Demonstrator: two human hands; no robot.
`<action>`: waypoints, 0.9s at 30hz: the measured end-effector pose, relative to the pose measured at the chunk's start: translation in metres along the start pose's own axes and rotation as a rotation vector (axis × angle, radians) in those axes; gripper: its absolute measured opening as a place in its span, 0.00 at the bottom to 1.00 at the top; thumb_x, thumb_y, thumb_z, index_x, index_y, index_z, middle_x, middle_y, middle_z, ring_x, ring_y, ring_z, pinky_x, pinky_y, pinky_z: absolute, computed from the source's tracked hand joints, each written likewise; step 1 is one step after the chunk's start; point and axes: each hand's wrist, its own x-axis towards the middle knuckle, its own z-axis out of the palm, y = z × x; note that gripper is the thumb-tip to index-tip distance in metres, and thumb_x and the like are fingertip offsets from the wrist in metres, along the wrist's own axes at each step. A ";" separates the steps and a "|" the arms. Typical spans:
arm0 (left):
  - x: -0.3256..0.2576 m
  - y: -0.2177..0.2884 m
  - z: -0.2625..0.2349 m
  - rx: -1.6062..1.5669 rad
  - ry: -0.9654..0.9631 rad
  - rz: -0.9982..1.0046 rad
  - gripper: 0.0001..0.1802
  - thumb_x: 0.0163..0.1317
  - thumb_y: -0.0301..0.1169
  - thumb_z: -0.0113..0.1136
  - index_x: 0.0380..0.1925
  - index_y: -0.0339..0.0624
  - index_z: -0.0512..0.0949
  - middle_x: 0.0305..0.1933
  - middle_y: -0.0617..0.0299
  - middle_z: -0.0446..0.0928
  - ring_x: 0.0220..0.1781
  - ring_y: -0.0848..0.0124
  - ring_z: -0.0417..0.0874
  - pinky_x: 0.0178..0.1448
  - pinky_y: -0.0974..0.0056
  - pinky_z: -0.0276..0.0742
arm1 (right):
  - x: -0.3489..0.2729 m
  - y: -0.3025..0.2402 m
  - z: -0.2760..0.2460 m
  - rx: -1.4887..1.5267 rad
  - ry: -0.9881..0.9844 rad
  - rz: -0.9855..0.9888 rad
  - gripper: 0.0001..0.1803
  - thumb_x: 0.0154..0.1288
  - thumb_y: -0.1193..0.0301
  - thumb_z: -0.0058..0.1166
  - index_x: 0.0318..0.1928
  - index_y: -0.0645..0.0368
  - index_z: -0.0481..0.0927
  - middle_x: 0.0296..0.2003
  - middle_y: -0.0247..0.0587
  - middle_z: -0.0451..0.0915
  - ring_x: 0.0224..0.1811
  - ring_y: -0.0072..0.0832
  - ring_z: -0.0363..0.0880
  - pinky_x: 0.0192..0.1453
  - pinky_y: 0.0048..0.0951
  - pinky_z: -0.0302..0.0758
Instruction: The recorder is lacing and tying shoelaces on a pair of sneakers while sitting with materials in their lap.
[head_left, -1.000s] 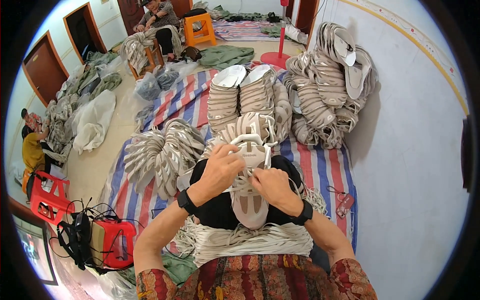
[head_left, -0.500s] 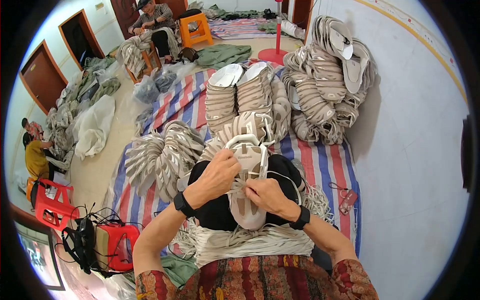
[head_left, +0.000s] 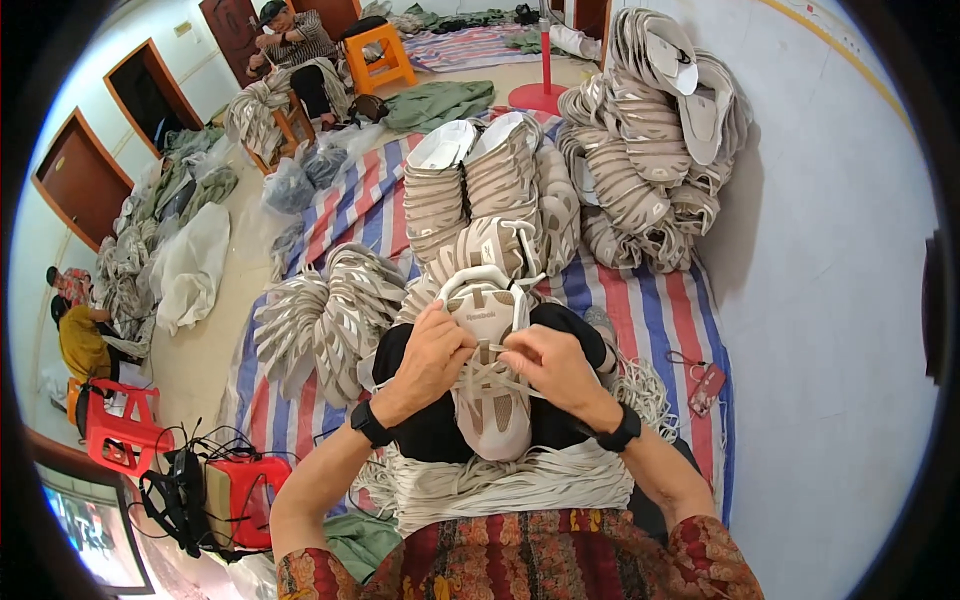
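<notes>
A beige and white shoe upper (head_left: 492,425) rests between my knees, its toe toward me and its padded collar away. Pale shoelace (head_left: 488,376) crosses over its tongue. My left hand (head_left: 430,352) is closed on the upper's left eyelet edge; its fingertips are partly hidden. At the right eyelet edge, my right hand (head_left: 555,365) pinches the shoelace between thumb and forefinger. A thick bundle of pale laces (head_left: 510,490) lies across my lap, below the toe.
Stacked shoe uppers (head_left: 435,205) stand ahead, with a taller pile (head_left: 640,150) by the right wall. Fanned uppers (head_left: 325,320) lie left on the striped sheet (head_left: 690,330). Red stools (head_left: 125,425) stand at left. A co-worker (head_left: 300,50) sits at the back; others are far left.
Both hands have moved slightly up the shoe toward its tongue. My right hand has shifted right, and the crossed shoelace shows more plainly below the hands.
</notes>
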 end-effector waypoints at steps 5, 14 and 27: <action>0.001 0.000 0.012 0.062 0.081 -0.047 0.05 0.44 0.22 0.57 0.21 0.41 0.72 0.22 0.61 0.69 0.35 0.63 0.71 0.60 0.53 0.59 | 0.015 0.016 0.004 0.132 -0.128 0.163 0.09 0.49 0.70 0.57 0.26 0.65 0.77 0.19 0.44 0.77 0.21 0.30 0.77 0.27 0.25 0.71; 0.001 0.002 0.007 -0.079 0.072 -0.162 0.08 0.45 0.18 0.58 0.22 0.40 0.70 0.23 0.61 0.69 0.31 0.63 0.73 0.61 0.53 0.60 | 0.018 0.016 0.005 0.246 -0.213 0.248 0.11 0.51 0.68 0.57 0.26 0.66 0.76 0.18 0.45 0.76 0.20 0.30 0.76 0.25 0.27 0.70; 0.002 0.003 -0.006 0.216 -0.126 -0.014 0.08 0.42 0.23 0.57 0.26 0.41 0.74 0.24 0.61 0.74 0.35 0.65 0.75 0.62 0.54 0.59 | 0.023 0.024 -0.024 -0.104 -0.088 -0.002 0.11 0.56 0.67 0.48 0.23 0.62 0.69 0.19 0.52 0.70 0.24 0.48 0.71 0.26 0.41 0.66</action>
